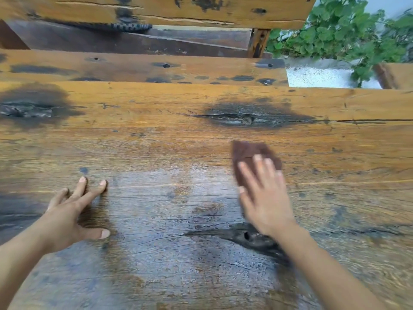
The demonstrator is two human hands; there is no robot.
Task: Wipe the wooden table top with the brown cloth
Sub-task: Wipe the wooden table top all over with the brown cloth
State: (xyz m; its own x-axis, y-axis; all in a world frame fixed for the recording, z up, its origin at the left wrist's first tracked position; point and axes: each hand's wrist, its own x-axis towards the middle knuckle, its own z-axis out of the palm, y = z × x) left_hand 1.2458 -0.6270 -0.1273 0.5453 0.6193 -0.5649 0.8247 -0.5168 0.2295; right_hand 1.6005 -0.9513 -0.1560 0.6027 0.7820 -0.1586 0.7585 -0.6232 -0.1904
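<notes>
The cloth (250, 157) looks soft and light; the right hand (263, 193) presses it flat on the table (178, 135), the left hand (69, 211) spread bare.

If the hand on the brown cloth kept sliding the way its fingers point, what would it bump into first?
Probably nothing solid. The right hand on the cloth would cross the dark knot on the table.

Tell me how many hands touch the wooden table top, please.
2. The left hand rests spread on the bare wooden table top at near left. The right hand presses flat on the brown cloth at right.
</notes>
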